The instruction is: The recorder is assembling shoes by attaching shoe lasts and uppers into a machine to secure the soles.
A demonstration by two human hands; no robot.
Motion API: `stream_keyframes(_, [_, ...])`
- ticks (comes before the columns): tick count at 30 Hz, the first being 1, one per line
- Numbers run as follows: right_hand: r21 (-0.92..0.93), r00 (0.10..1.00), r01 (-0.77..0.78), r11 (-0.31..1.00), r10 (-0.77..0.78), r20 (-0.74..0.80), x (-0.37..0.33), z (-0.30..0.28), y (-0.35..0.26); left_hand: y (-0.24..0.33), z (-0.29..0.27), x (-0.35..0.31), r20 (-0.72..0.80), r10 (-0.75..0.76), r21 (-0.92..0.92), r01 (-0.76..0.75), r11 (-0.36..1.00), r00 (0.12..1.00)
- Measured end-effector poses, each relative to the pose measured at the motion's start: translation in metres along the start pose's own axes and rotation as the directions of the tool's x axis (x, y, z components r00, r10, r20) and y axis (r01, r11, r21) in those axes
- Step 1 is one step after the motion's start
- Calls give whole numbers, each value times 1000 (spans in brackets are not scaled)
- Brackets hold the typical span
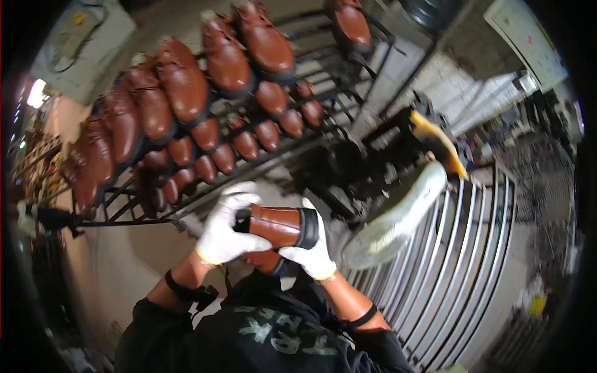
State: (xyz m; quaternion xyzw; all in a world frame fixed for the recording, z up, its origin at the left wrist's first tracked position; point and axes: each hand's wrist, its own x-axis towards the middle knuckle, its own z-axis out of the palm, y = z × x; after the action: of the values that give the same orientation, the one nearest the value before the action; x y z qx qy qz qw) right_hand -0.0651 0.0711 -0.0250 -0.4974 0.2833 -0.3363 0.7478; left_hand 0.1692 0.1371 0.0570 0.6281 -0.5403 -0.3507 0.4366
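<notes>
Two gloved hands, one held boot.

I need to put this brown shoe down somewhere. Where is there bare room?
The slatted metal rack at the right has bare bars below the pale sole. The wire shoe rack is crowded with brown shoes at its left; bare rungs show between the shoes at its upper right.

Left hand: white work glove with yellow cuff edge, raised before the chest, fingers curled over and closed in a grip, palm turned inward. Left forearm bare, dark strap at the wrist, dark sleeve pushed up near the elbow. Right hand: matching white glove, fingers wrapped and closed, thumb pointing up. Right forearm bare, dark band below the elbow, both elbows bent.
</notes>
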Motion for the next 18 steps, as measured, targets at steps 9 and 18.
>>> stream_keyframes(9, [658, 965, -220, 720, 260, 38, 36, -28, 34, 60, 37, 60, -20, -164, 240, 164, 957, 986])
stream_keyframes(18, [472, 951, -109, 875, 230, -208, 70, -61, 19, 74, 9, 171, 179, 427, 490, -457, 742, 886])
